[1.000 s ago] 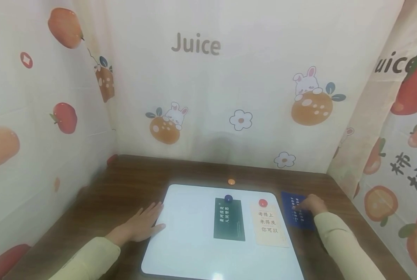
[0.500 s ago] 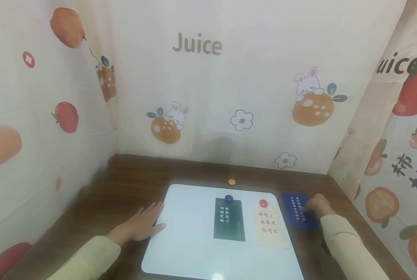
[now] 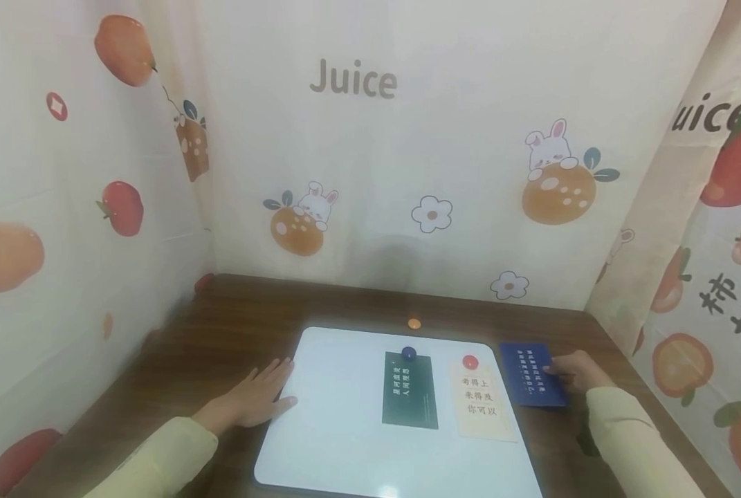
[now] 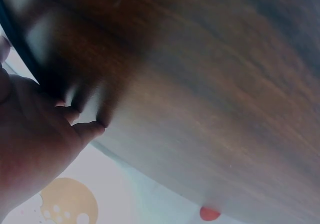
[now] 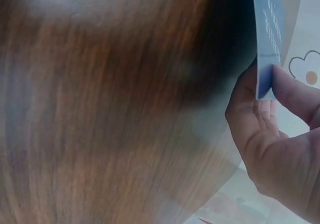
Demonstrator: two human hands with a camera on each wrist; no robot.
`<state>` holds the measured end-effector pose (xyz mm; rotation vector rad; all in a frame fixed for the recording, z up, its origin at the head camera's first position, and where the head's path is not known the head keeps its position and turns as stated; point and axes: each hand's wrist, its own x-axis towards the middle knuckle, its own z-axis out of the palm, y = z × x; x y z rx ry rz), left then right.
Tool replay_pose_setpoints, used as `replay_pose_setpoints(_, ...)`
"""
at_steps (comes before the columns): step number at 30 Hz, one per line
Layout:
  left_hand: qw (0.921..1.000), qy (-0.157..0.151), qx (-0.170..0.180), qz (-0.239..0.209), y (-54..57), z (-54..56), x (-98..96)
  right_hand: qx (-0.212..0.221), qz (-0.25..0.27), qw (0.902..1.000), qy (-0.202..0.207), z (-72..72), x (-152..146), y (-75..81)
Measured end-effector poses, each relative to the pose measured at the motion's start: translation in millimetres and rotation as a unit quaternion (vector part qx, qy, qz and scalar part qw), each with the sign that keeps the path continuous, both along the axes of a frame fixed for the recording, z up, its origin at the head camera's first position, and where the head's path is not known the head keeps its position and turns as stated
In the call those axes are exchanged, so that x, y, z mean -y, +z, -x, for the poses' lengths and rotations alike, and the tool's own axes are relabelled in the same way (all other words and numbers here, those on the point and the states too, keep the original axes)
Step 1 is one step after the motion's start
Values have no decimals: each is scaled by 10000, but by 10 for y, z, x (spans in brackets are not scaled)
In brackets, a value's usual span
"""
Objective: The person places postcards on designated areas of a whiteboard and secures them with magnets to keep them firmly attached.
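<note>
My right hand [image 3: 578, 372] pinches the right edge of a blue card [image 3: 526, 380] with white writing, just right of the whiteboard [image 3: 329, 429]. In the right wrist view the thumb presses one face of that card [image 5: 267, 39], with fingers behind it; it looks lifted off the wood at that edge. My left hand [image 3: 254, 398] lies with fingers extended at the whiteboard's left edge. On the board are a green card [image 3: 410, 404] under a dark blue round magnet [image 3: 409, 353] and a cream card [image 3: 485, 425] under a red round magnet [image 3: 470, 362].
An orange round magnet [image 3: 414, 324] lies on the brown wooden table [image 3: 245, 304] behind the board. Fruit-printed cloth [image 3: 376, 152] hangs at the back and both sides. A dark, unclear shape [image 3: 587, 439] shows beside the right sleeve.
My right hand has shifted right across the blue card to its right edge, uncovering more of its writing. The left hand stays at the board's edge. The view has turned slightly left.
</note>
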<state>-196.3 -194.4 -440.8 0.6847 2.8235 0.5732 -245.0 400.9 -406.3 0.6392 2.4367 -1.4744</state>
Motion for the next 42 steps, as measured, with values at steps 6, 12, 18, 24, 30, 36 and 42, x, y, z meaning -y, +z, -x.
replay_pose_setpoints(6,10000,0,-71,24,-33,23,8,43,-32,10000,-36,-33,-46,26)
replay_pose_setpoints(12,10000,-13,-36,-4,-9,8,2,145,82,9998,-121,-79,-5,90)
replay_pose_setpoints(18,10000,18,-69,48,-3,-13,0,164,18,9998,129,-129,49,122)
replay_pose_setpoints(24,9999,-27,98,-37,89,-55,-17,124,-139,9988,444,-177,108,135)
replay_pose_setpoints(30,10000,5,71,10,87,-42,-21,-16,91,9981,610,-216,180,180)
replay_pose_setpoints(36,10000,-13,85,-26,86,-41,-18,-127,865,9949,501,-232,271,109)
replay_pose_setpoints(42,10000,-4,67,42,90,-36,-27,-267,1203,9915,409,-232,336,100)
